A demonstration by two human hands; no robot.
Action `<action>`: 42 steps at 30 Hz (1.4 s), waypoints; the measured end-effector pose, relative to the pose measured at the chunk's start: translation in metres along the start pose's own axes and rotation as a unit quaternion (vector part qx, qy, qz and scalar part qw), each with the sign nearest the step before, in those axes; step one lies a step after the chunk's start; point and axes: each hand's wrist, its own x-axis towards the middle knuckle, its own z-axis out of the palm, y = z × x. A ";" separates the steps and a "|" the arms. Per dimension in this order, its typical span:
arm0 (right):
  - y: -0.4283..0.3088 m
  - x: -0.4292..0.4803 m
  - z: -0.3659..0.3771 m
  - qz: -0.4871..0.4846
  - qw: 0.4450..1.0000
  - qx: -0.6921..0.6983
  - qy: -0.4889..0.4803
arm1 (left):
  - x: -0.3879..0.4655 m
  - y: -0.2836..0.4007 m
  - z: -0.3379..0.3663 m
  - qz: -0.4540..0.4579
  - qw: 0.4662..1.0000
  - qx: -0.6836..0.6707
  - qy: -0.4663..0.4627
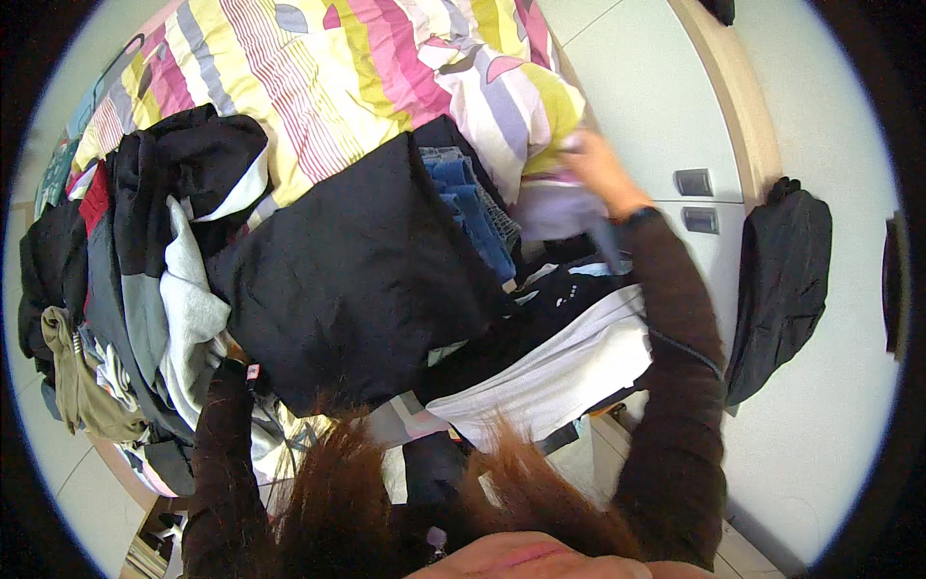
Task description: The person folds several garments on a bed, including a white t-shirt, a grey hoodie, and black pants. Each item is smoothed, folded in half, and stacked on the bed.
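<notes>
My right hand (pixel 604 170) is blurred by motion at the right edge of the striped duvet (pixel 499 108). Its fingers overlap the bunched yellow and lilac cloth; whether they grip it is unclear. Only a small part of my left hand (pixel 235 352) shows, at the left edge of a folded black garment (pixel 347 268) and beside a light grey garment (pixel 189 289). Its fingers are hidden. Folded blue jeans (pixel 470 210) lie against the black garment's right side. Nearer to me, a white ribbed garment (pixel 557 362) spreads over black clothing with small white print.
A pile of dark clothes (pixel 141 217) covers the bed's left side, with an olive garment (pixel 79 376) at its edge. On the right stand white cabinet doors with dark handles (pixel 693 182). A black bag (pixel 785 289) hangs beside them. Strands of hair cover part of the near foreground.
</notes>
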 end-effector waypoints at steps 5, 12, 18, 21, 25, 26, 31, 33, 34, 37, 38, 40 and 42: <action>0.011 -0.066 -0.089 0.034 0.897 -0.427 0.111 | 0.002 0.001 -0.002 -0.001 1.000 0.000 -0.001; 0.006 -0.025 0.065 -0.089 0.980 -0.158 0.085 | 0.001 0.002 -0.001 0.007 1.000 0.005 -0.003; -0.006 0.017 0.140 0.086 0.964 0.080 -0.239 | 0.005 0.003 -0.007 0.013 1.000 -0.008 -0.007; -0.020 0.002 0.138 0.133 0.938 0.193 -0.253 | 0.005 0.003 -0.008 0.016 1.000 -0.016 -0.009; -0.034 -0.035 0.126 0.309 0.869 0.323 -0.210 | 0.006 0.003 -0.008 0.016 1.000 -0.023 -0.014; -0.032 -0.038 0.124 0.347 0.868 0.302 -0.187 | 0.006 0.003 -0.008 0.016 1.000 -0.022 -0.015; 0.002 -0.024 0.155 0.024 0.969 -0.123 -0.213 | 0.009 -0.001 -0.008 0.017 0.999 -0.023 -0.017; 0.014 -0.029 0.161 -0.105 0.978 -0.072 -0.164 | 0.007 -0.003 -0.008 0.015 0.999 -0.027 -0.020; 0.015 -0.031 0.162 -0.149 0.973 -0.084 -0.156 | 0.006 -0.004 -0.007 0.013 0.999 -0.029 -0.019; 0.003 -0.039 0.154 0.019 0.974 0.099 -0.203 | 0.003 -0.003 -0.005 0.012 0.999 -0.025 -0.017; -0.006 -0.037 0.149 0.052 0.973 0.102 -0.199 | 0.002 -0.002 -0.004 0.013 0.999 -0.029 -0.020; -0.024 -0.036 0.146 0.065 0.976 0.126 -0.167 | -0.001 0.002 -0.004 0.017 0.999 -0.038 -0.025; -0.038 -0.040 0.149 0.038 0.979 0.163 -0.120 | -0.005 0.005 -0.005 0.016 0.999 -0.045 -0.027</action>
